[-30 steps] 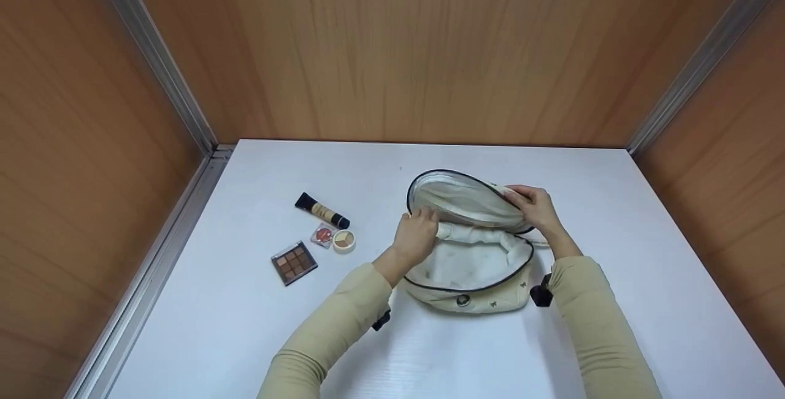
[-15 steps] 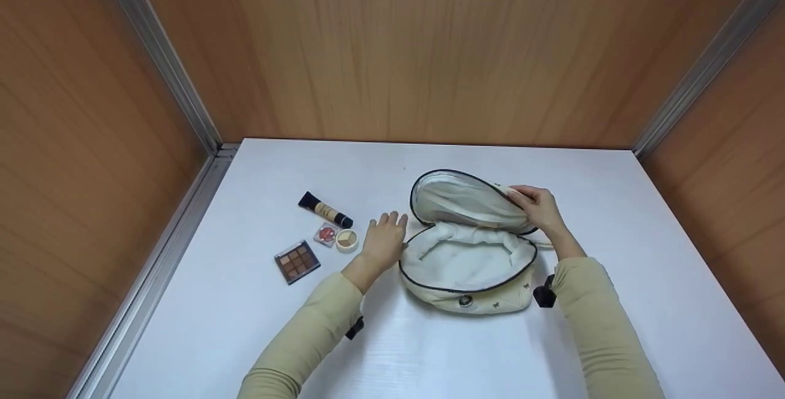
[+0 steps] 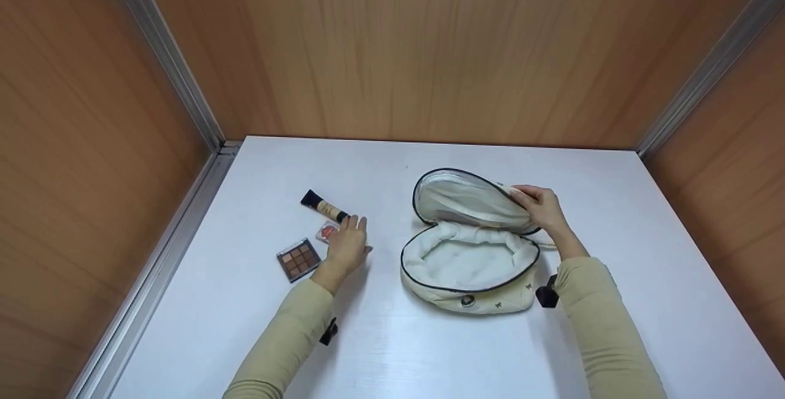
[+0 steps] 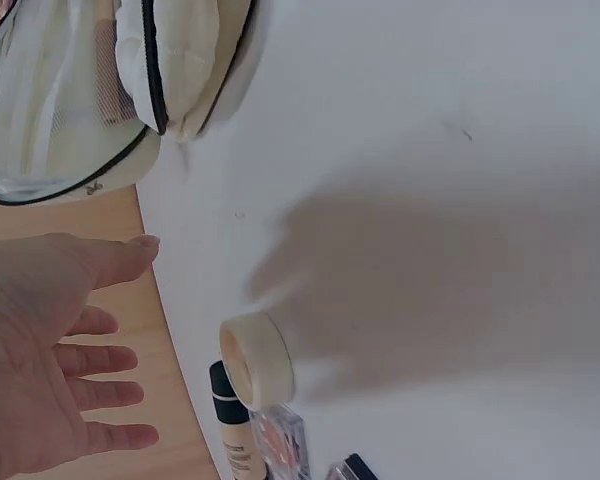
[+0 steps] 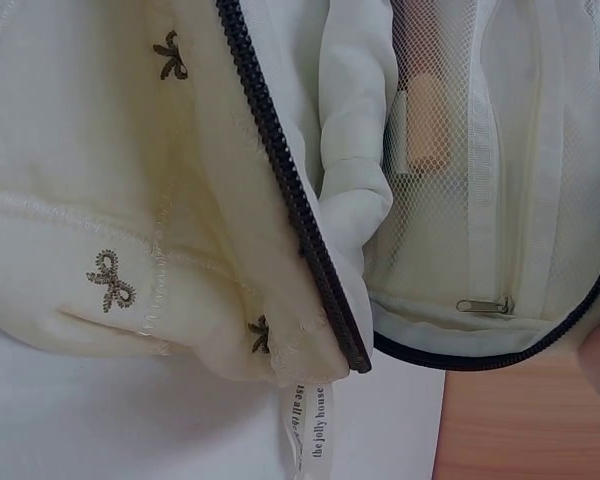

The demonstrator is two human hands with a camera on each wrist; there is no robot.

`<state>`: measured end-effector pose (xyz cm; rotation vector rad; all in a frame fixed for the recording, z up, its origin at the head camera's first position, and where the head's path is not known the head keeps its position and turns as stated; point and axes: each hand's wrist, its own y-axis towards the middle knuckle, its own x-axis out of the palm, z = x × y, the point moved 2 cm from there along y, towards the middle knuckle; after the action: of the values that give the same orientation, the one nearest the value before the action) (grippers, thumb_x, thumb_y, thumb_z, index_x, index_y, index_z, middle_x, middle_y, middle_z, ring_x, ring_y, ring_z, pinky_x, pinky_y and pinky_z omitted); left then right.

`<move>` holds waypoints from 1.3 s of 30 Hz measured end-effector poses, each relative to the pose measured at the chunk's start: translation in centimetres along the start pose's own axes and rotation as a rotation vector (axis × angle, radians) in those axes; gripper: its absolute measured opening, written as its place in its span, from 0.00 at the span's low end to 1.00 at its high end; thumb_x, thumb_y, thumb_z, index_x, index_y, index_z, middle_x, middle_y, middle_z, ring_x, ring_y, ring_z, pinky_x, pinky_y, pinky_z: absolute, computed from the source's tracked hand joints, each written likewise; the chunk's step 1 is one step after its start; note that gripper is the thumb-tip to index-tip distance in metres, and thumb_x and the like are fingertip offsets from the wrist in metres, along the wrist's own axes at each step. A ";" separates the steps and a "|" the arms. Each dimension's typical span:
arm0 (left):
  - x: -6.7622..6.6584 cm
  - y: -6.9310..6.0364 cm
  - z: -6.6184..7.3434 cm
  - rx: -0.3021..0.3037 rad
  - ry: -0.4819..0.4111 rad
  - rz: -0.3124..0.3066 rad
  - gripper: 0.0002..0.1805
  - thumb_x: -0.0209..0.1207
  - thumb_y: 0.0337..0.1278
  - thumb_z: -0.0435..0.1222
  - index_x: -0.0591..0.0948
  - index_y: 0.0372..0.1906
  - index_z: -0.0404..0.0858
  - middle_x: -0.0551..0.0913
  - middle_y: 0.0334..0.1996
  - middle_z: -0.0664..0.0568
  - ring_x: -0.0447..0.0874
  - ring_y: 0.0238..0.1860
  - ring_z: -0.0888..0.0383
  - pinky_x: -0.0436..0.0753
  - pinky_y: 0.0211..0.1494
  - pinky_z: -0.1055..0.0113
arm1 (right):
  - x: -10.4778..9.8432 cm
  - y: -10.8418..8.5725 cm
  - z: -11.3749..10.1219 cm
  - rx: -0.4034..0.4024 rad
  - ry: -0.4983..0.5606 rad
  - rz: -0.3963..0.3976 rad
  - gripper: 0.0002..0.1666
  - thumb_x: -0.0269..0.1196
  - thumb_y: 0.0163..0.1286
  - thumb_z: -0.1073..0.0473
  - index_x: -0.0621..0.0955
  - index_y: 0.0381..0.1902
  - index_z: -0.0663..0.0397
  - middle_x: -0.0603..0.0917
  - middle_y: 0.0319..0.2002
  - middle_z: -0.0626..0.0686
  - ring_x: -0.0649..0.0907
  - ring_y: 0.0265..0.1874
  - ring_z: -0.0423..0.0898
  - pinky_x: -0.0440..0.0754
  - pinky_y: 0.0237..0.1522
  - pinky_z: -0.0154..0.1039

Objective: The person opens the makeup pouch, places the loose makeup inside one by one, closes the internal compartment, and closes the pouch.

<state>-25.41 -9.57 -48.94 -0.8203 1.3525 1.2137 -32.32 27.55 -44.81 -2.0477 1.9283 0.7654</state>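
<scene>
A cream cosmetic bag (image 3: 497, 306) with black zip edging stands unzipped on the table. My right hand (image 3: 543, 210) pinches the edge of its raised lid (image 3: 469, 200). My left hand (image 3: 348, 248) hovers over the small makeup items, its fingers extended and holding nothing. In the left wrist view a round cream pot (image 4: 270, 360) lies below those fingers; in the head view the hand hides it. Beside the pot are a clear-cased blush (image 3: 325, 232) and a black-capped foundation tube (image 3: 329, 209). An eyeshadow palette (image 3: 298, 260) lies left of my hand.
Behind a mesh pocket (image 5: 490, 200) in the lid, a peach-coloured item (image 5: 428, 120) shows. A printed ribbon tag (image 5: 315, 430) hangs from the bag's side. Wood panels (image 3: 392, 49) border the white table (image 3: 429, 362) at the back and sides.
My left hand has let go of the bag and moved left, over the pot and blush. My right hand keeps its grip on the lid.
</scene>
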 end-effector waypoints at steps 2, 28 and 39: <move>0.2 -0.2 -0.8 -0.008 -0.007 0.014 0.34 0.66 0.40 0.40 0.69 0.52 0.26 0.70 0.48 0.36 0.68 0.51 0.42 0.74 0.44 0.53 | 0.0 0.0 0.0 0.000 0.004 0.001 0.22 0.56 0.63 0.53 0.78 0.46 0.67 0.79 0.43 0.63 0.77 0.35 0.33 0.72 0.39 0.25; 0.8 -3.2 -7.9 -0.275 -0.199 -0.233 0.53 0.68 0.35 0.48 0.53 0.65 0.30 0.50 0.64 0.32 0.44 0.63 0.34 0.48 0.58 0.38 | -0.2 0.0 -0.1 0.002 0.033 -0.007 0.21 0.56 0.63 0.56 0.77 0.46 0.68 0.79 0.44 0.64 0.76 0.35 0.30 0.71 0.39 0.24; 1.4 -4.4 -9.6 -0.356 -0.262 -0.247 0.54 0.69 0.32 0.49 0.54 0.65 0.31 0.53 0.63 0.32 0.45 0.63 0.35 0.47 0.57 0.36 | -0.2 0.1 -0.1 -0.013 0.005 -0.004 0.21 0.56 0.64 0.55 0.77 0.46 0.68 0.79 0.44 0.64 0.76 0.36 0.31 0.71 0.40 0.25</move>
<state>-23.99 -19.60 -52.33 -1.0045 0.8091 1.3292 -32.35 27.61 -44.62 -2.0618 1.9263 0.7744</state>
